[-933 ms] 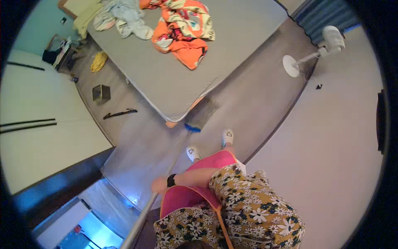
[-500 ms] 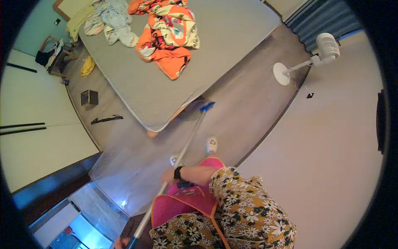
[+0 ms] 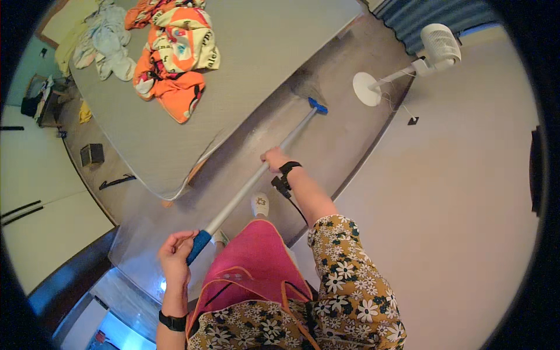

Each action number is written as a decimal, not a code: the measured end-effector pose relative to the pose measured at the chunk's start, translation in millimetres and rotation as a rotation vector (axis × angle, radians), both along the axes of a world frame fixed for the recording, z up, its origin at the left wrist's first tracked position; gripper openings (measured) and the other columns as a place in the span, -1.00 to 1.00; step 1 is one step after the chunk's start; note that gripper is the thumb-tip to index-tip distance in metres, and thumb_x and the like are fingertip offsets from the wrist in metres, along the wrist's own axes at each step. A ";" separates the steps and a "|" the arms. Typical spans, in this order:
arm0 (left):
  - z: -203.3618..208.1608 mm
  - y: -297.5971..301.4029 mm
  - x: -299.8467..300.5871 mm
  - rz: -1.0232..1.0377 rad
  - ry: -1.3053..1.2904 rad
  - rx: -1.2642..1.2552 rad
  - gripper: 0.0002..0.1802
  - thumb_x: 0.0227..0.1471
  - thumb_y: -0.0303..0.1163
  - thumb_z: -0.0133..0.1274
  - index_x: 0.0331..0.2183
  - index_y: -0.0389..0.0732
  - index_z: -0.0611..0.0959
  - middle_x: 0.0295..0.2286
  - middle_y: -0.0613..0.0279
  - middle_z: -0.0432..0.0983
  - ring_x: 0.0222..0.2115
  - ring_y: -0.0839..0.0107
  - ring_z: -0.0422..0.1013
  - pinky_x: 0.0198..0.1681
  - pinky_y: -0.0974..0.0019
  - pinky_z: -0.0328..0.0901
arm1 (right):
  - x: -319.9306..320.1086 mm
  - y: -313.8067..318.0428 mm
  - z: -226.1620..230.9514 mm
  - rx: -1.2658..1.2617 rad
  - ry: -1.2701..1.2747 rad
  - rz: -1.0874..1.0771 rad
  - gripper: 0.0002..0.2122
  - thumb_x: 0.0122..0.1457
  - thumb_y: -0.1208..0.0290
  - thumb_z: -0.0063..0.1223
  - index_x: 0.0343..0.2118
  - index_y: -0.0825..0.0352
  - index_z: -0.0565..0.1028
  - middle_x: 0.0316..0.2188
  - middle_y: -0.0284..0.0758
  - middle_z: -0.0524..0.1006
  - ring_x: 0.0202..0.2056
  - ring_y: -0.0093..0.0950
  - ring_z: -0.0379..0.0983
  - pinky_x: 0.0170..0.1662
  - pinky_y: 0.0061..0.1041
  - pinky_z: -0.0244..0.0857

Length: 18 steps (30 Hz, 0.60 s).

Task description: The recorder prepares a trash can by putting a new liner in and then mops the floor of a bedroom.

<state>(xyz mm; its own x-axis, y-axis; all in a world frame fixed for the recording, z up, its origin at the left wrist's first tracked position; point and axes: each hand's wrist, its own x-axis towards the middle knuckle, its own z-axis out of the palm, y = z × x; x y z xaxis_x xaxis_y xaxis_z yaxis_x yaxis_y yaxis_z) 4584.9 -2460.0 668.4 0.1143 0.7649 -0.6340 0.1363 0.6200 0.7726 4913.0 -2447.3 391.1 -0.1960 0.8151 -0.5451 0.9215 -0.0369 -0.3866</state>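
Note:
A long pale pole slants across the floor, part of a mop [image 3: 239,196] with a blue head piece [image 3: 318,105] and greyish, blurred material fanning out beyond it. My right hand [image 3: 275,158], a black band at its wrist, is wrapped round the middle of the pole. At the near end, my left hand [image 3: 177,248] has its fingers curled at the blue grip [image 3: 199,245]. The mop head lies on the floor between the bed and the white fan [image 3: 367,89]. From my right side hangs a small black device [image 3: 281,186] on a cord.
A bare mattress [image 3: 245,70] fills the upper left, with an orange patterned quilt [image 3: 175,64] and light bedding [image 3: 111,49] on it. Along the floor at left are a small box [image 3: 92,154] and a black hanger-like object [image 3: 117,181]. The wall [image 3: 443,221] bounds the right.
The mop has swung out from beside the bed's corner, its head now farther forward and right. My right arm has stretched forward; my left hand has risen into fuller view.

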 end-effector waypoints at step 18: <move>66.0 10.7 -225.8 -0.410 -0.212 -0.230 -0.67 -0.20 -0.66 -0.14 -0.27 -0.39 0.48 -0.19 0.01 0.39 -0.18 0.33 0.33 -0.05 0.30 0.17 | -226.8 -102.5 4.6 0.051 0.116 -0.218 -0.66 -0.38 0.54 0.05 -0.39 0.16 0.46 -0.44 -0.26 0.46 -0.26 -0.27 0.34 -0.13 -0.31 0.12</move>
<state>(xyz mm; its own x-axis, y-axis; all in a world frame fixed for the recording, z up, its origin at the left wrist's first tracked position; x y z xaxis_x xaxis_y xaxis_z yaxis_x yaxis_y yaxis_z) 4359.1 -2449.3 734.4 0.5194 0.4742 -0.7109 0.2588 0.7055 0.6597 4686.2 -2549.8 395.8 -0.0719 0.8707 -0.4865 0.8431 -0.2075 -0.4960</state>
